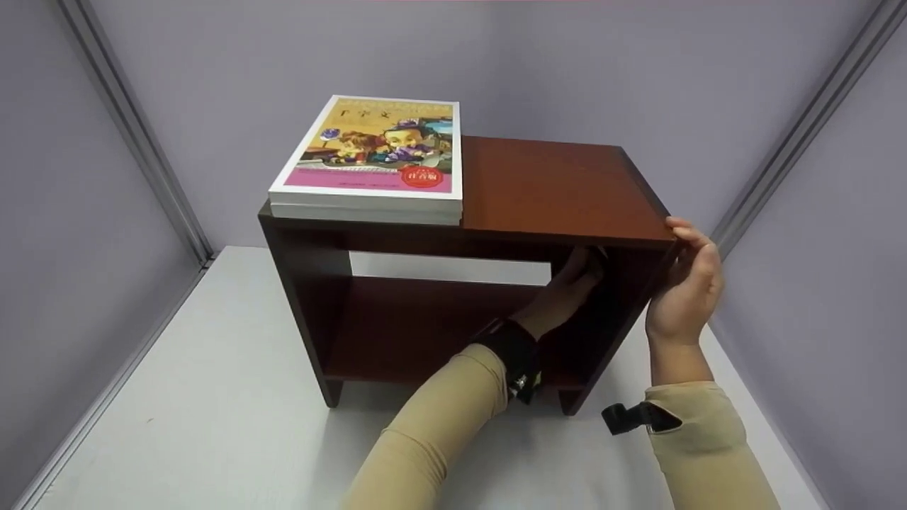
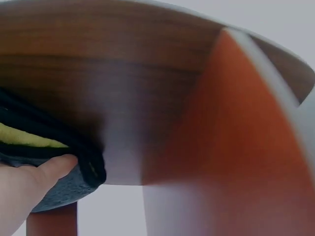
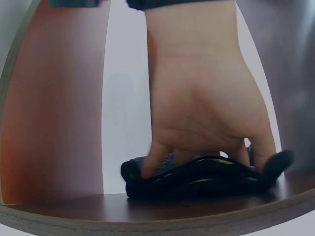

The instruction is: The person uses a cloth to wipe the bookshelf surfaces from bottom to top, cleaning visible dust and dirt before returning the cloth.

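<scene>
Inside a dark red-brown wooden shelf unit, my left hand reaches up to the inner right side panel. It grips a folded dark grey cloth with a yellow inner layer, held against that panel. In the left wrist view the thumb lies over the cloth's fold. The right wrist view also shows the left hand, its palm visible and several fingers bent onto the cloth. My right hand holds the unit's top front right corner from outside, fingertips over the edge; its thumb cannot be made out.
A stack of books, a colourful cartoon cover on top, lies on the left half of the unit's top. The unit stands on a white surface. Pale walls with metal strips enclose the back and both sides.
</scene>
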Demonstrator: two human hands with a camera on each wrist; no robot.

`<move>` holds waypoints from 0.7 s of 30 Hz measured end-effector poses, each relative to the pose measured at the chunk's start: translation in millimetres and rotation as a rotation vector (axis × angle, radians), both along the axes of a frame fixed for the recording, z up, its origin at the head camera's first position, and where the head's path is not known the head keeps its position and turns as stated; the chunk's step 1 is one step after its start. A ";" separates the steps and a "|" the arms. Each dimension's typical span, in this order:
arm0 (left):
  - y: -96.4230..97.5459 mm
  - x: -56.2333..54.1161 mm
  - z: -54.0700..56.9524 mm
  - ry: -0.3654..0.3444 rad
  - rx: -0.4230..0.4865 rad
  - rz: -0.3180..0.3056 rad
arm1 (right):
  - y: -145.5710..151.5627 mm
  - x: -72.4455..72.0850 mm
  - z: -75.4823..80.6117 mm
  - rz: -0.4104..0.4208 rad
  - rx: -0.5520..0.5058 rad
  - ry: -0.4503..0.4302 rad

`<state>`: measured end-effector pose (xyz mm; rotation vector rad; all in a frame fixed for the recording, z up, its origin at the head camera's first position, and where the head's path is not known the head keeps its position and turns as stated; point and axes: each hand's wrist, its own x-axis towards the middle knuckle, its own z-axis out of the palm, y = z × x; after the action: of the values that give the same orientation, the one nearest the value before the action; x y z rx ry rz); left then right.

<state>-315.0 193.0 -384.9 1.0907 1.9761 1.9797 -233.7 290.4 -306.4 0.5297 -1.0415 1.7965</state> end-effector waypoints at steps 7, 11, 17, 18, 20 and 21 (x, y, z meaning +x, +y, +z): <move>-6.2 17.9 -17.3 -0.068 -0.157 0.080 | -2.5 -0.2 1.0 0.004 -0.037 0.003; -8.4 24.3 -24.3 -0.098 -0.156 0.034 | -2.2 0.0 2.2 -0.009 -0.058 0.001; -11.1 25.8 -32.3 -0.272 -0.125 -0.048 | -2.2 -0.7 3.6 -0.018 -0.077 -0.004; -11.7 24.7 -33.3 -0.294 -0.126 -0.054 | -2.6 -0.8 3.5 -0.017 -0.076 -0.008; -13.0 22.1 -33.8 -0.284 -0.167 -0.039 | -3.5 -1.2 3.0 -0.012 -0.073 -0.014; -13.9 21.0 -33.7 -0.281 -0.200 -0.023 | -3.9 -1.3 2.6 -0.011 -0.067 -0.016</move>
<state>-294.0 179.1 -418.6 0.7415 1.9482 1.7641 -235.0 286.5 -303.8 0.4689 -0.9891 1.8219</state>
